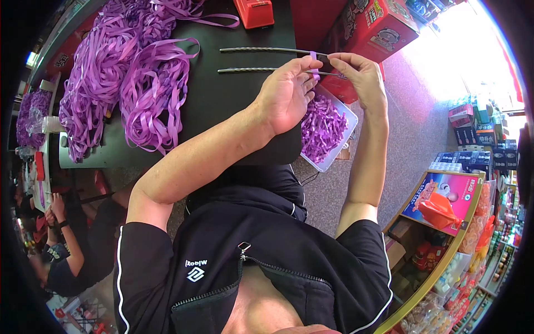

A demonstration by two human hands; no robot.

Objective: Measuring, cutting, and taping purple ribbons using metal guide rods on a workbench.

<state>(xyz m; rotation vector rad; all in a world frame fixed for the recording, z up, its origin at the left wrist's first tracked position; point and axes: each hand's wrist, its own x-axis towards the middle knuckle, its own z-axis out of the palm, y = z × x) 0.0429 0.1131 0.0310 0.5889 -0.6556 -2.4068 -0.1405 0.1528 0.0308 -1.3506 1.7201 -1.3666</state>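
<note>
Two long drill bits [245,70], spiral along their left part, stick out side by side over the table edge. A short purple ribbon [314,55] is looped about them near their right ends. My left hand [286,94], palm turned up, has its fingertips closed at this ribbon, the other fingers curled by the lower bit. Beside it, my right hand [361,80] pinches thumb and forefinger together close to the upper bit's right end; what lies between them is too small to tell. Below the hands, a clear plastic bin [332,158] holds many short purple ribbon pieces [322,129].
Heaps of long purple ribbon [153,92] cover the left of the dark table [214,108]. A red box-shaped object [255,13] lies at its far edge. Red cartons [378,28] stand beyond my right hand. At lower left, another person's arm [69,247] works at another table.
</note>
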